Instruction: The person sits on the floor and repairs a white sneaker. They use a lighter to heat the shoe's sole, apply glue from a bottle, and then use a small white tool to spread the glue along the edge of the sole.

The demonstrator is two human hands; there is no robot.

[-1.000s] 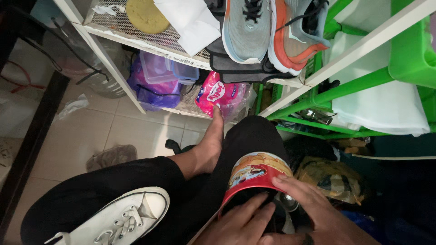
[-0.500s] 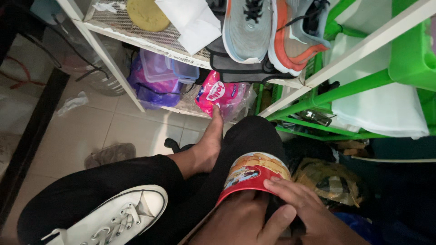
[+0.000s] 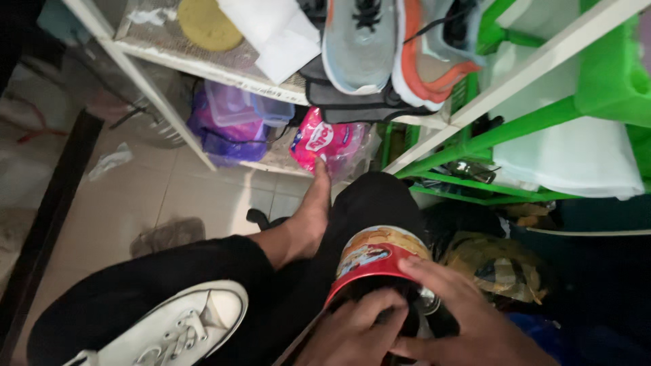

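Above us we see a white metal shelf (image 3: 203,64) carrying a round yellow pad (image 3: 207,24), a folded white cloth (image 3: 274,30) and a pair of grey running shoes with orange trim (image 3: 397,44). Beneath it sit purple plastic containers (image 3: 234,118) and a pink packet (image 3: 322,142). To the right stands a green rack (image 3: 502,139). Lower left, a white sneaker (image 3: 173,329) rests against black trousers (image 3: 183,285), above the tiled floor (image 3: 135,203).

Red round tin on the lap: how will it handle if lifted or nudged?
The red round tin looks rigid, so it probably won't flex. Its glossy curved wall may be slippery and roll if laid down. Resting on a knee, it may tip without the left hand and right hand.
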